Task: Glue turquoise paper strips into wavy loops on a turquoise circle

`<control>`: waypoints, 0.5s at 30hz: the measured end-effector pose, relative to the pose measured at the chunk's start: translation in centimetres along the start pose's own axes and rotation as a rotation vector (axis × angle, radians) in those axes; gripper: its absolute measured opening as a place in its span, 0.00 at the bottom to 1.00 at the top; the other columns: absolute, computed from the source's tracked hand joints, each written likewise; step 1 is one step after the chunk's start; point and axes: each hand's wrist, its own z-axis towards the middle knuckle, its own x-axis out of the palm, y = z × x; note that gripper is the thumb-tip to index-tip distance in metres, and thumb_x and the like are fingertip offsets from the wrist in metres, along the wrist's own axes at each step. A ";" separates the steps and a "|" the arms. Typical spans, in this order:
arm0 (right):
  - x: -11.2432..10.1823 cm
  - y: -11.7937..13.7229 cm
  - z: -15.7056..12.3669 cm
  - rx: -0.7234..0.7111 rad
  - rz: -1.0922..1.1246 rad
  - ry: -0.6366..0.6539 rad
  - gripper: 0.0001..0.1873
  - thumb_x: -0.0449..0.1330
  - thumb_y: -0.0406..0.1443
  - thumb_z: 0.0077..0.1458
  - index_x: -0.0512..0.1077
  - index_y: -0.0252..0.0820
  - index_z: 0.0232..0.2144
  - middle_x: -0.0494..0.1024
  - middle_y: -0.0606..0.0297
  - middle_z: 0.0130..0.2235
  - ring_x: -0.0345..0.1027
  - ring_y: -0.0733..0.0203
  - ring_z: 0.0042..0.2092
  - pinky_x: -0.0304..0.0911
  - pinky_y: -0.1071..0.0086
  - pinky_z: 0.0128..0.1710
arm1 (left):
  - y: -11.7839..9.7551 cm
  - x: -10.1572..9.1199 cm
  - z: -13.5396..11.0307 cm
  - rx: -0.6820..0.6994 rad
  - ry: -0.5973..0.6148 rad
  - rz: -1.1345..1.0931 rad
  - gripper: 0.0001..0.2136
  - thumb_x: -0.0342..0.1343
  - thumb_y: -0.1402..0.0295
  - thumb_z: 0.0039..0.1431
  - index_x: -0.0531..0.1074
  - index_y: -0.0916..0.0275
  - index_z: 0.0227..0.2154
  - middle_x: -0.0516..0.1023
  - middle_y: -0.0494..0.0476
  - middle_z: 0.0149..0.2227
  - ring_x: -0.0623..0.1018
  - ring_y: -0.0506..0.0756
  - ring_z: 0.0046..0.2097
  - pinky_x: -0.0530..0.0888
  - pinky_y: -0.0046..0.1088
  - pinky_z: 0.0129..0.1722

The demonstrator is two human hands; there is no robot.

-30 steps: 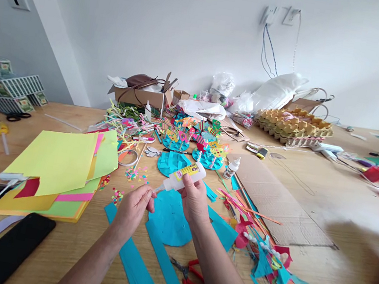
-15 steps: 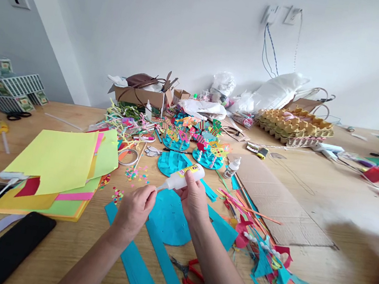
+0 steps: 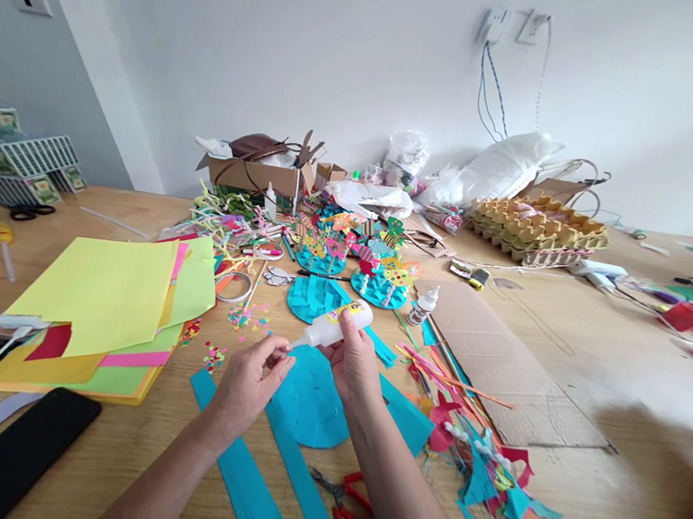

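Note:
My right hand (image 3: pixel 357 362) is wrapped round a white glue bottle (image 3: pixel 347 317), tilted so its nozzle points down and left. At the nozzle tip is my left hand (image 3: pixel 254 376), its fingers curled in a pinch; whatever lies between them is too small to make out. Beneath both hands a blue paper disc (image 3: pixel 313 412) lies flat on the table. Blue paper strips (image 3: pixel 248 489) lie around it, and red-handled pliers (image 3: pixel 356 507) are partly covered by my right forearm.
A second, small glue bottle (image 3: pixel 423 305) stands by a cardboard sheet (image 3: pixel 501 363). Coloured paper sheets (image 3: pixel 99 282) and a black phone (image 3: pixel 13 452) are on the left. Decorated blue discs (image 3: pixel 381 291), a cardboard box (image 3: pixel 257 180) and egg trays (image 3: pixel 536 228) sit farther back.
My left fingers have loosened a little and shifted slightly right at the nozzle tip. The glue bottle stays in my right hand at nearly the same tilt.

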 end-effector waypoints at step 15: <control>-0.3 -0.4 0.3 -0.009 -0.035 0.018 0.19 0.66 0.44 0.37 0.68 0.39 0.30 0.76 0.66 0.26 0.72 0.61 0.28 0.67 0.71 0.23 | 0.4 -0.2 -0.1 0.121 -0.018 0.174 0.12 0.41 0.70 0.58 0.70 0.60 0.26 0.76 0.52 0.24 0.76 0.52 0.28 0.70 0.24 0.28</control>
